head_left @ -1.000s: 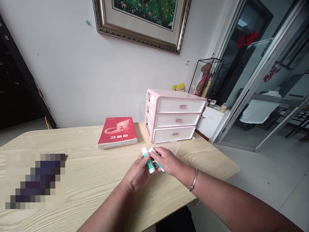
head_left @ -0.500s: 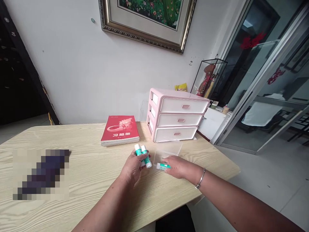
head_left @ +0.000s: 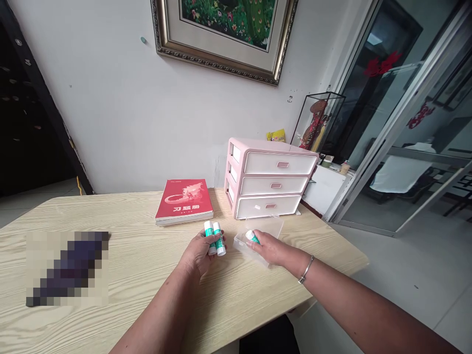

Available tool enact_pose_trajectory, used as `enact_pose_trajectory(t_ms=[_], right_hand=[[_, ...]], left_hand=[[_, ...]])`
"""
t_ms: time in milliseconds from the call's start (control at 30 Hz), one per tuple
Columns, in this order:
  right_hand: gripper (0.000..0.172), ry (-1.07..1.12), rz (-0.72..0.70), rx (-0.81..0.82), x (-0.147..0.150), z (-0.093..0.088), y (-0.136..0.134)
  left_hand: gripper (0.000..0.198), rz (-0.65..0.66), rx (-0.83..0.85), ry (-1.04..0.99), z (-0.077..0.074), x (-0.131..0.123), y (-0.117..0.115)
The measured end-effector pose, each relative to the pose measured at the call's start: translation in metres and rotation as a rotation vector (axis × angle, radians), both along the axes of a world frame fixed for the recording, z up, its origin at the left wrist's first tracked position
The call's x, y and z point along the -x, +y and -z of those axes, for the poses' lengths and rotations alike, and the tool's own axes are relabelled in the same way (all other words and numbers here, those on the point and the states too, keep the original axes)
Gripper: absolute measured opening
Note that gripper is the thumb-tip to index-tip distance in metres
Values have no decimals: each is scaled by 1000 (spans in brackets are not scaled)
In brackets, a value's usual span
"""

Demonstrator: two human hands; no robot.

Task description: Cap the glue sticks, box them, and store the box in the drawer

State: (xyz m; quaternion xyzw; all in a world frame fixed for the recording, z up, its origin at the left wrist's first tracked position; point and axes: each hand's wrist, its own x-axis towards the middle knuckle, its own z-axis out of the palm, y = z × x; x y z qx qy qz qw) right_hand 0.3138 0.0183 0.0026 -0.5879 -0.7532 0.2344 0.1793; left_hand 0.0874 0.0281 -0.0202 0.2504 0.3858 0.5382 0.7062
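My left hand is closed around two white-and-green glue sticks, held side by side and nearly upright above the table. Between the fingers of my right hand is another glue stick, its white end pointing up and to the left. That hand is over a clear plastic box, whose hinged lid stands open toward the back. My right hand and wrist hide much of the box's inside.
Behind the box stands a pink-and-white drawer unit. A thick red book lies left of it on the wooden table. At far left a dark, pixelated object rests on the table. The table's right edge borders open floor.
My right hand has turned the glue stick from lying flat to tilted with its white end up. The clear box has shifted and turned slightly. My left hand has moved a little left.
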Motion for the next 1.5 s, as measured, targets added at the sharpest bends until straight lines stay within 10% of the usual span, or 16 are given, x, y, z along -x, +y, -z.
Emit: enact_pose_trajectory(t_ms=[200, 333, 500, 833, 1000, 1167, 1500], right_hand=[[36, 542, -49, -46, 11, -7, 8], [22, 325, -238, -394, 33, -16, -6], [47, 76, -463, -643, 64, -6, -16], [75, 381, -274, -521, 97, 27, -4], [58, 518, 18, -509, 90, 37, -6], [40, -88, 89, -642, 53, 49, -23], [30, -481, 132, -620, -41, 46, -17]], left_hand=[[20, 104, -54, -96, -5, 0, -5], [15, 157, -18, -104, -8, 2, -6], [25, 237, 25, -93, -8, 2, -6], [46, 286, -177, -124, -6, 3, -8], [54, 160, -206, 284, -6, 11, -4], [67, -34, -402, 1190, -2, 26, 8], [72, 147, -507, 1891, 8, 58, 23]])
